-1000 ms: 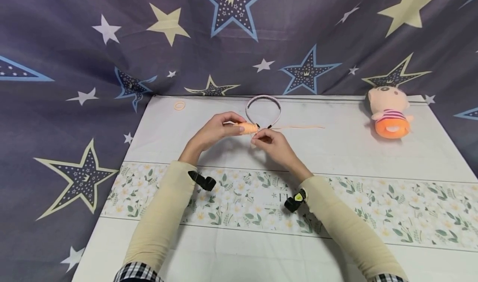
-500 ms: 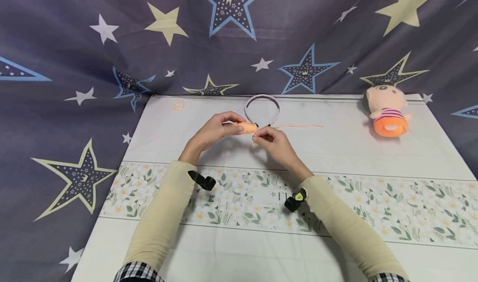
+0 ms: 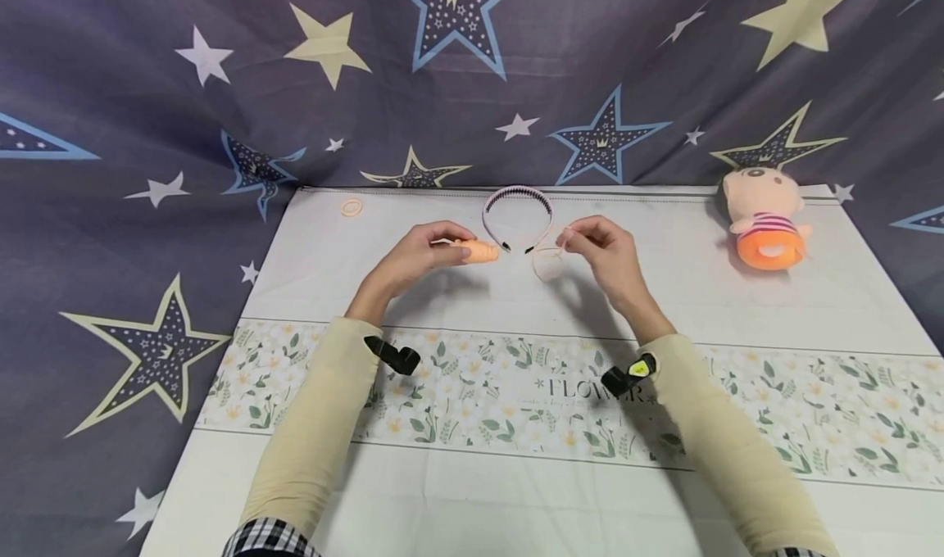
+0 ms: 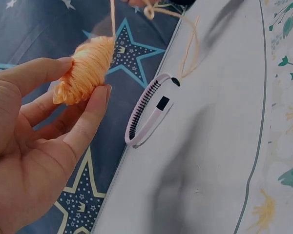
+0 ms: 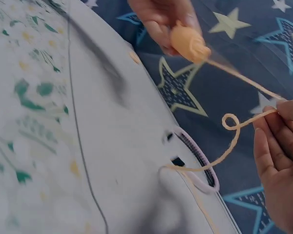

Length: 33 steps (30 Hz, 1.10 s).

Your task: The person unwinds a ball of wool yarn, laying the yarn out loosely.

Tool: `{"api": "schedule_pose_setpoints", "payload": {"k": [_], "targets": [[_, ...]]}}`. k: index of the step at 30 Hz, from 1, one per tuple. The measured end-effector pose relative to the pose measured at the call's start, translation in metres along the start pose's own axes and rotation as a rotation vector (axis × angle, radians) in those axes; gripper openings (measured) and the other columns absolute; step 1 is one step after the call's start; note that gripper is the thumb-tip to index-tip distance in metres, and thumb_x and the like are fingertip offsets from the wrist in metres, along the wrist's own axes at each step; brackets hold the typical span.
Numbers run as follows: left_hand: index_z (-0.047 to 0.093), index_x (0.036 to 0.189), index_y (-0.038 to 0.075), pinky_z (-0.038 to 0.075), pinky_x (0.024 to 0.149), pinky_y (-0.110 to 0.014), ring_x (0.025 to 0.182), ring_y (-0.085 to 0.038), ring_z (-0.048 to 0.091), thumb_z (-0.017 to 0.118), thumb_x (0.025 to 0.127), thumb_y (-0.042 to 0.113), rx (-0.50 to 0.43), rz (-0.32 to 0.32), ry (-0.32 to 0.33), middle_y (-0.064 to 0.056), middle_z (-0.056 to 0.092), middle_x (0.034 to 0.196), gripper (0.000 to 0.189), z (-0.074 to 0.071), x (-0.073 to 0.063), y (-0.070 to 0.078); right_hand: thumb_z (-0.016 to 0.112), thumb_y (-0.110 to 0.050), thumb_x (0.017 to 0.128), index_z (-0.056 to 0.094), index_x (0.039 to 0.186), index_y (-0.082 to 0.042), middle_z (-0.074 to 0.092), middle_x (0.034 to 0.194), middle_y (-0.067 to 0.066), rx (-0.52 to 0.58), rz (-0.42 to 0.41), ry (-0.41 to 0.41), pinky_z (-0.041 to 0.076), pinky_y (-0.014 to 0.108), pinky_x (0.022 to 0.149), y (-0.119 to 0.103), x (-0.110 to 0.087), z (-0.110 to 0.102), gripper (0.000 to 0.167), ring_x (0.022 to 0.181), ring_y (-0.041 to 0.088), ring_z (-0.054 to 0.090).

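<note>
My left hand (image 3: 422, 255) holds a small wound bundle of orange yarn (image 4: 88, 68) between thumb and fingers, raised over the back of the table. To its right, my right hand (image 3: 608, 258) pinches a strand of the yarn (image 5: 244, 80) that runs taut from the bundle's end. Past the fingertips, the loose tail (image 5: 224, 153) hangs with a small curl in it and trails down toward the tabletop. Between and behind the hands lies a pink headband (image 3: 519, 190) with dark inner teeth and black tips.
A pale orange ring (image 3: 351, 208) lies at the table's back left. At the back right rests a plush toy (image 3: 770, 221) with a striped top and orange bottom. A star-printed curtain (image 3: 442, 115) hangs along the table's back edge; a floral band crosses the white tablecloth (image 3: 472, 491).
My right hand has moved right, away from the bundle, drawing out a length of yarn. The loose tail now hangs in a loop under it. My left hand has shifted slightly left.
</note>
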<state>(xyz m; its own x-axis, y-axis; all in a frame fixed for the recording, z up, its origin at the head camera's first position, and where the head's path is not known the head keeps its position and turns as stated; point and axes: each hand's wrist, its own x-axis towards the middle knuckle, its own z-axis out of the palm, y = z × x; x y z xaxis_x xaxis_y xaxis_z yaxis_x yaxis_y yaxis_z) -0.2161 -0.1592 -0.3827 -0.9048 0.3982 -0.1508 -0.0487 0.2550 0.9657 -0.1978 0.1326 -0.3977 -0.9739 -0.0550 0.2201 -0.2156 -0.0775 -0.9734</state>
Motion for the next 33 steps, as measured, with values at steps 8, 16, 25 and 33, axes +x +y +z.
{"api": "schedule_pose_setpoints", "payload": {"k": [8, 16, 25, 33], "targets": [[0.064, 0.116, 0.007, 0.045, 0.097, -0.055, 0.099, -0.019, 0.061, 0.067, 0.089, 0.015, 0.007, -0.006, 0.019, -0.008, 0.062, 0.115, 0.028, -0.006, -0.002, -0.003, 0.062, 0.001, 0.09, 0.06, 0.096, 0.014, 0.07, 0.08, 0.004, 0.029, -0.041, 0.098, 0.057, 0.021, 0.074, -0.007, -0.005, -0.038, 0.014, 0.076, 0.014, 0.066], [0.064, 0.115, 0.008, 0.047, 0.094, -0.05, 0.098, -0.018, 0.059, 0.069, 0.088, 0.017, 0.028, -0.013, 0.028, -0.005, 0.061, 0.114, 0.029, -0.013, -0.002, -0.005, 0.065, -0.002, 0.089, 0.064, 0.093, 0.005, 0.071, 0.081, 0.002, 0.056, -0.038, 0.192, 0.056, 0.019, 0.074, -0.004, -0.013, -0.081, 0.008, 0.078, 0.012, 0.067], [0.064, 0.116, 0.007, 0.047, 0.095, -0.049, 0.099, -0.019, 0.06, 0.069, 0.088, 0.018, 0.024, -0.023, 0.022, -0.007, 0.061, 0.116, 0.03, -0.017, -0.004, -0.006, 0.066, -0.001, 0.088, 0.064, 0.092, 0.006, 0.07, 0.08, 0.003, 0.055, -0.039, 0.296, 0.056, 0.018, 0.077, -0.014, -0.029, -0.123, 0.008, 0.08, 0.013, 0.066], [0.064, 0.117, 0.006, 0.049, 0.089, -0.043, 0.099, -0.018, 0.058, 0.069, 0.088, 0.018, 0.037, -0.031, 0.033, -0.007, 0.06, 0.116, 0.031, -0.02, -0.003, -0.008, 0.069, 0.001, 0.084, 0.064, 0.088, 0.008, 0.07, 0.079, 0.008, 0.105, -0.012, 0.451, 0.058, 0.019, 0.072, -0.017, -0.048, -0.163, 0.01, 0.074, 0.016, 0.067]]}}
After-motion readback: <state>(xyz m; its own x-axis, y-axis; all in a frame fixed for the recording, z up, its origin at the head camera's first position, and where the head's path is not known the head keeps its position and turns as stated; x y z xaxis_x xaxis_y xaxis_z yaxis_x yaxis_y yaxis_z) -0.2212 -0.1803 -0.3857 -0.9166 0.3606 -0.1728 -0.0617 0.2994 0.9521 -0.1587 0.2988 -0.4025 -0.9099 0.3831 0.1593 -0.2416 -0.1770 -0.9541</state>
